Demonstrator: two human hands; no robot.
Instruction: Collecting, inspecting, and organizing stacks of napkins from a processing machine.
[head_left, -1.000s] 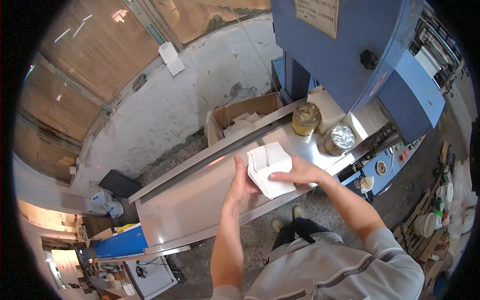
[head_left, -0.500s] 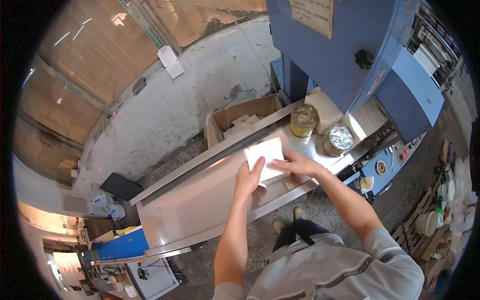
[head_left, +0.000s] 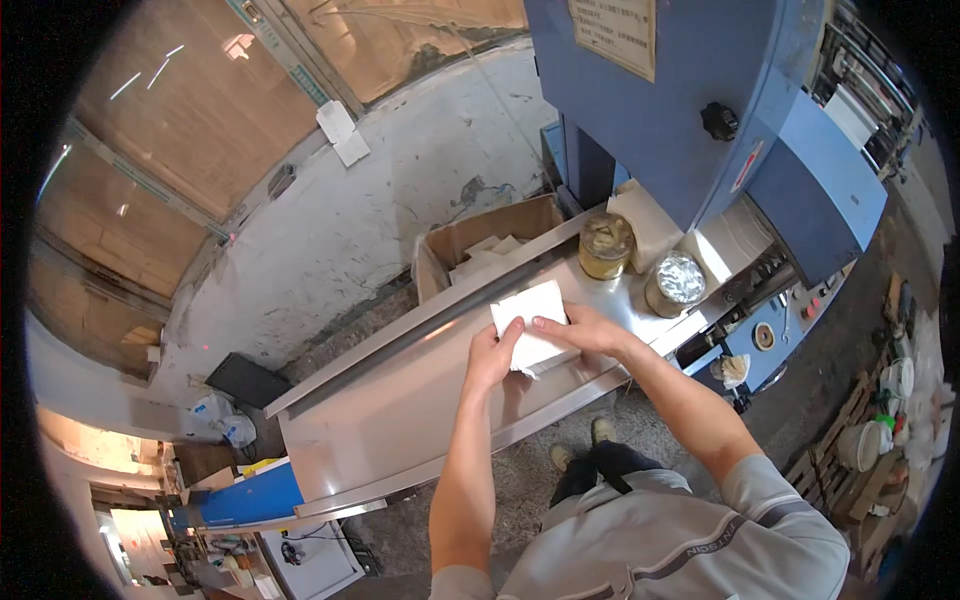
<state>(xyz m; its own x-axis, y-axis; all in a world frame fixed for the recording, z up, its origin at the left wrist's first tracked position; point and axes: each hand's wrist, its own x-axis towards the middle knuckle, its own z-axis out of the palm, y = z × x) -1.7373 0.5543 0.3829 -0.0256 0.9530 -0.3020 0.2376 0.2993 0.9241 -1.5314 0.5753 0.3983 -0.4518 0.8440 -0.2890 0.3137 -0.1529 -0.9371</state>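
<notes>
Over the sloping metal table (head_left: 380,420) I hold a white square stack of what looks like thin paper (head_left: 540,318). My left hand (head_left: 490,358) is closed on its near left edge, thumb on top. From the right side my right hand (head_left: 592,330) grips it too, its thumb pressed on the upper face close to the left thumb. The fingers beneath are hidden. A loose, uneven flap hangs at the stack's near edge. Right of the hands stand two round tins, one yellowish (head_left: 606,247) and one topped with shiny foil (head_left: 676,284).
A blue machine (head_left: 650,110) rises behind the tins. Between table and wall, an open cardboard box (head_left: 428,268) holds white pieces. A blue surface (head_left: 250,494) adjoins the table's left end. Wooden pallets (head_left: 822,440) and buckets (head_left: 858,446) lie at far right.
My right thumb has slid slightly left over the stack, nearer the left thumb. The uneven flap at the near edge shows more. The whole view has shifted a little.
</notes>
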